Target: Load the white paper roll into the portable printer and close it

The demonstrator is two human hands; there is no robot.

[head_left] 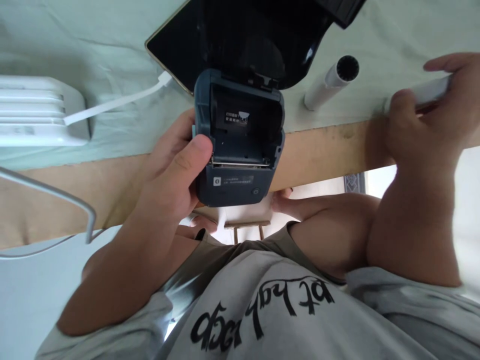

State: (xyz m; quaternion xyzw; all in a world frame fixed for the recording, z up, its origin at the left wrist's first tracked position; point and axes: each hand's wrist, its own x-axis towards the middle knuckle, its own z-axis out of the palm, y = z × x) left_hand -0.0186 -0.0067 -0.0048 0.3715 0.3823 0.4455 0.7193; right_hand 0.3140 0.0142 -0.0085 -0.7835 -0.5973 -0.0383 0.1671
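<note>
My left hand (pixel 180 170) grips the side of a dark blue label printer (pixel 240 185), with the thumb on its rim. The printer's black lid (pixel 258 45) stands open and the paper compartment (pixel 243 135) shows no roll inside. A sticker with small print lies on the compartment's inner wall. At the right, my right hand (pixel 431 105) is closed around a whitish roll (pixel 433 92) near the table edge, and its fingers hide part of it. Between the hands, a white roll (pixel 324 90) with a dark, ridged end sits on the cloth.
A dark phone-like slab (pixel 172 45) with a gold edge lies behind the printer. A white cable (pixel 116 105) runs from it to a white ribbed block (pixel 37 112) on the left. Pale green cloth (pixel 393 30) covers the table, whose wooden edge (pixel 318 150) faces me.
</note>
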